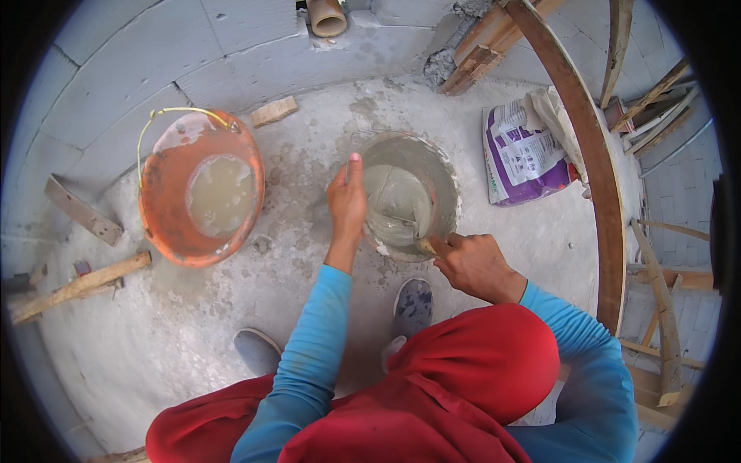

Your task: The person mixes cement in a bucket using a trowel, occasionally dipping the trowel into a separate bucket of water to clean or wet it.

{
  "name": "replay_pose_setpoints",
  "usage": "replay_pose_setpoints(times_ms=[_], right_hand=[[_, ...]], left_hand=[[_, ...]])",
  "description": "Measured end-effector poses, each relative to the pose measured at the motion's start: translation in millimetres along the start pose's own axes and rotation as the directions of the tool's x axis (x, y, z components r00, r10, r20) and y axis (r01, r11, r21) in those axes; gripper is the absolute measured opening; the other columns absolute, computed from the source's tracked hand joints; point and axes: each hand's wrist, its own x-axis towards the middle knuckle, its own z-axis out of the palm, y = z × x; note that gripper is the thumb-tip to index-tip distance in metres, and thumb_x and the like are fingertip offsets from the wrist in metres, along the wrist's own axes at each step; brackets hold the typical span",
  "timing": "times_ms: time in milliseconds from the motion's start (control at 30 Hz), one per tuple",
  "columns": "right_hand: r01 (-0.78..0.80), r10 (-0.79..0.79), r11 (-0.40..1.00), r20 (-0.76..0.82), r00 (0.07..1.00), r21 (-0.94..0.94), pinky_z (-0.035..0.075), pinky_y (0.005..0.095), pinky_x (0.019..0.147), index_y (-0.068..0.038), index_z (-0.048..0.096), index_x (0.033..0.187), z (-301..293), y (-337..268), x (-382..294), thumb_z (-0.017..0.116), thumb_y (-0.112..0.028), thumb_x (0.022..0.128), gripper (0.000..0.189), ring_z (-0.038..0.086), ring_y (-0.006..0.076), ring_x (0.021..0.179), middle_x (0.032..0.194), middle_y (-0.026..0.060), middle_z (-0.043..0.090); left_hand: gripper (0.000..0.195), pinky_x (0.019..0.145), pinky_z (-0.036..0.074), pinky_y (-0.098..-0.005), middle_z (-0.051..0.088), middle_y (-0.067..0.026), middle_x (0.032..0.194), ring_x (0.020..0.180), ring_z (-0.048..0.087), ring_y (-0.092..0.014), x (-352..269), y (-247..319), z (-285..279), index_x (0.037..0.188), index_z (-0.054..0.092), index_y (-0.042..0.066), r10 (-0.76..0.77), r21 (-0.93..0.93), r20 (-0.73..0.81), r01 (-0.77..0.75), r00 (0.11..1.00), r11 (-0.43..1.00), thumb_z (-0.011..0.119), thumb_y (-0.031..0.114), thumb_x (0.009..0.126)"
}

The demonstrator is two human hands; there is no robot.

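A mortar-crusted bucket stands on the floor in front of me. Inside it lies wet grey mortar with a smooth, folded surface. My left hand grips the bucket's left rim, its thumb pointing up beside the thin wire handle. At the near right rim, my right hand is closed around the wooden handle of a trowel. The trowel's blade is down in the mortar and mostly hidden by it.
An orange bucket of cloudy water stands left. A purple-and-white dry-mix bag sits right, beside a curved wooden board. Wood offcuts and a metal plate lie near the block wall.
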Motion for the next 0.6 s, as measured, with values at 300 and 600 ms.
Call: replay_pose_setpoints(times_ms=[300, 600], right_hand=[[-0.034, 0.01, 0.989, -0.165, 0.986, -0.146, 0.056, 0.044, 0.059, -0.001, 0.068, 0.121, 4.9, 23.9, 45.9, 0.068, -0.019, 0.088, 0.037, 0.072, 0.0332, 0.065, 0.08, 0.0144, 0.071], [0.172, -0.164, 0.981, 0.086, 0.983, -0.095, 0.057, 0.0449, 0.062, -0.006, 0.073, 0.113, -67.0, 22.0, 9.8, 0.072, -0.024, 0.089, 0.031, 0.073, 0.0322, 0.068, 0.077, 0.0144, 0.07]], left_hand=[[0.069, 0.107, 0.046, -0.0392, 0.068, -0.0239, 0.132, 0.125, 0.062, -0.031, -2.9, 12.5, 12.7, 0.136, 0.064, -0.007, 0.036, 0.094, 0.029, -0.038, 0.999, 0.995, 0.057, 0.054, 0.106], [0.069, 0.107, 0.047, -0.0393, 0.067, -0.0246, 0.133, 0.125, 0.062, -0.031, 0.2, -0.2, 3.4, 0.136, 0.064, -0.008, -0.025, -0.001, -0.003, 0.025, 1.0, 1.0, 0.06, 0.054, 0.104]])
